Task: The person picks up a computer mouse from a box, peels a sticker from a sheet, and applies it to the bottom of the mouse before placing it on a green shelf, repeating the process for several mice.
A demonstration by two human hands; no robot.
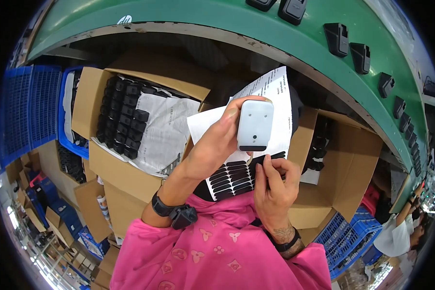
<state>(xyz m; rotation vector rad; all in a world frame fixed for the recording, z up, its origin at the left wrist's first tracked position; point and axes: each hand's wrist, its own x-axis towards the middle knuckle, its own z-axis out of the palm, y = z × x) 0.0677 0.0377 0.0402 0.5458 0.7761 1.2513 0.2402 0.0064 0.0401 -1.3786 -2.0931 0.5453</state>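
Observation:
My left hand point(213, 142) is closed around a flat, pale grey plastic casing point(255, 124) with rounded corners. Small holes dot its face, and a black strip point(253, 148) runs along the edge nearest me. Just below it, my right hand point(279, 188) is closed with thumb and index finger pinched together; whatever lies between the fingertips is too small to make out. Beneath both hands a white sheet point(235, 169) carries rows of black elongated stickers point(222, 182). White printed paper point(278, 104) spreads behind the casing.
At left stands a cardboard box point(125, 166) filled with black plastic parts point(122, 116); another cardboard box point(345, 166) is at right. Ahead curves a green bench point(203, 14) with black holders point(337, 39) along it. Blue crates point(31, 111) flank me.

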